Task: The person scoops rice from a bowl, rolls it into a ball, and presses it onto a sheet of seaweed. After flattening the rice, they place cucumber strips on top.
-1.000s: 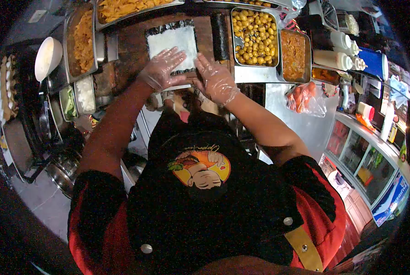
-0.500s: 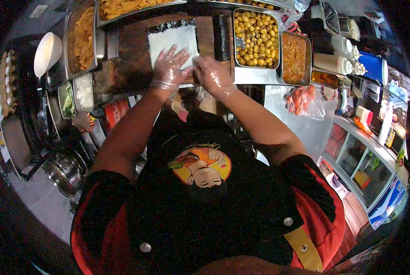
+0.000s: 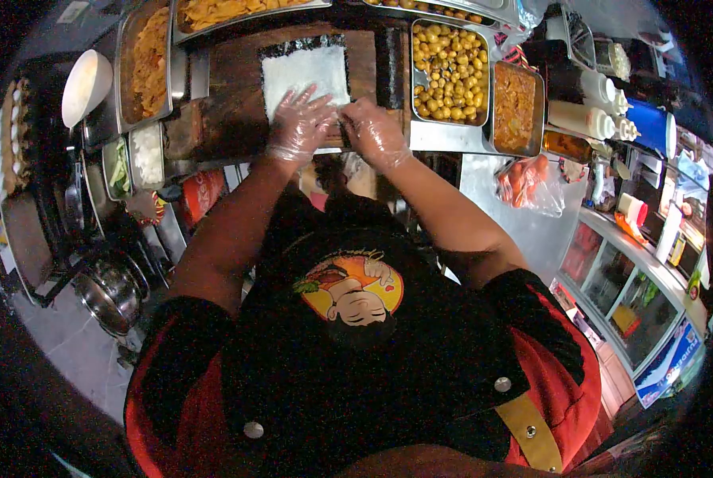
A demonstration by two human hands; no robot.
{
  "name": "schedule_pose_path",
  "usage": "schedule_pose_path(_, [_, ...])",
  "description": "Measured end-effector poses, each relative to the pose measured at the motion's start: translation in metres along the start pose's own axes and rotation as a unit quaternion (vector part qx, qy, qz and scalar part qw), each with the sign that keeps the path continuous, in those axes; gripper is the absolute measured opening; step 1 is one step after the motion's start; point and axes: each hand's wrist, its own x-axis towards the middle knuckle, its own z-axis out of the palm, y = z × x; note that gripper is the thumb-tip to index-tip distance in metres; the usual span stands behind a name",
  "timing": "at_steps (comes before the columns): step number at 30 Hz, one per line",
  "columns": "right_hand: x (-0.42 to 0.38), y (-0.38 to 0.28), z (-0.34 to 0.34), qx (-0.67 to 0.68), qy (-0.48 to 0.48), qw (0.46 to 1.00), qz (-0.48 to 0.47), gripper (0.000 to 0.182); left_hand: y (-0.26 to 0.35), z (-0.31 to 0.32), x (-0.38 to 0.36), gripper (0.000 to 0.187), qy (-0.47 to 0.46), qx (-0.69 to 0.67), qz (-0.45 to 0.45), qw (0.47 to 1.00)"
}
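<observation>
A flat white layer, which looks like rice, covers most of a dark nori sheet on a brown wooden board. The rice leaves a dark strip bare along the far edge. My left hand, in a clear plastic glove, lies over the near part of the rice with its fingers spread. Beside it, at the sheet's near right corner, my right hand wears the same kind of glove. Its fingers are curled and pressed together; whatever sits between them is hidden.
Right of the board stand a tray of small round yellow-brown balls and a tray of orange-brown food. Squeeze bottles are farther right. On the left are a food tray, a white bowl and a small white-filled container.
My left hand has slid slightly to the right and nearer to me over the rice. My right hand stays at the sheet's near right corner. The whole view has shifted a little.
</observation>
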Motion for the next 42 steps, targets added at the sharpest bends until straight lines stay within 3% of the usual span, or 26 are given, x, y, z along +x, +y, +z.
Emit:
schedule_pose_path(3, [0.0,-0.001,-0.003,0.02,-0.022,0.999,0.02,0.018,-0.002,0.001,-0.001,0.037,-0.008,0.004,-0.006,1.0])
schedule_pose_path(5, [-0.001,-0.001,-0.004,0.066,0.035,0.997,0.0,0.019,-0.001,-0.001,-0.002,0.038,-0.014,0.075,0.019,0.997])
schedule_pose_path(9, [0.003,-0.005,-0.003,0.055,0.042,0.997,0.02,0.022,-0.007,-0.001,-0.009,0.038,-0.026,0.101,0.034,0.994])
schedule_pose_path(11, [0.006,-0.011,-0.002,0.016,0.008,0.995,0.095,0.026,-0.013,0.0,-0.01,0.043,0.003,0.066,0.07,0.995])
schedule_pose_path(15, [0.009,-0.02,-0.002,0.005,0.033,0.992,0.118,0.033,-0.011,-0.009,-0.015,0.044,-0.029,0.09,0.077,0.993])
schedule_pose_path(17, [0.01,-0.023,-0.004,-0.027,-0.028,0.982,0.185,0.039,-0.002,-0.013,-0.016,0.05,-0.051,0.122,0.056,0.99])
schedule_pose_path(20, [0.008,-0.022,-0.002,-0.042,-0.01,0.982,0.183,0.045,0.014,-0.027,-0.013,0.057,-0.09,0.09,-0.003,0.992])
schedule_pose_path(29, [0.012,-0.015,-0.005,-0.053,-0.063,0.97,0.229,0.06,0.024,-0.028,-0.006,0.072,-0.103,0.071,-0.03,0.992])
schedule_pose_path(33, [0.012,-0.014,-0.009,-0.091,-0.083,0.972,0.199,0.059,0.025,-0.031,-0.006,0.071,-0.083,0.044,-0.022,0.995])
schedule_pose_path(36, [0.003,-0.007,-0.011,-0.092,-0.106,0.977,0.162,0.051,0.016,-0.032,-0.022,0.057,0.03,-0.033,-0.021,0.999])
schedule_pose_path(38, [-0.013,0.005,-0.021,0.04,-0.095,0.987,0.126,0.036,0.024,-0.063,-0.037,0.051,0.05,-0.081,-0.075,0.993])
schedule_pose_path(39, [-0.019,0.016,-0.023,0.043,-0.098,0.99,0.092,0.032,0.024,-0.079,-0.051,0.049,0.018,-0.144,-0.134,0.98])
schedule_pose_path(40, [-0.024,0.023,-0.026,0.045,-0.101,0.992,0.061,0.028,0.021,-0.09,-0.067,0.047,0.051,-0.15,-0.137,0.978])
schedule_pose_path(42, [-0.034,0.014,-0.045,0.075,-0.151,0.977,0.132,0.027,0.019,-0.132,-0.091,0.043,0.06,-0.172,-0.21,0.96])
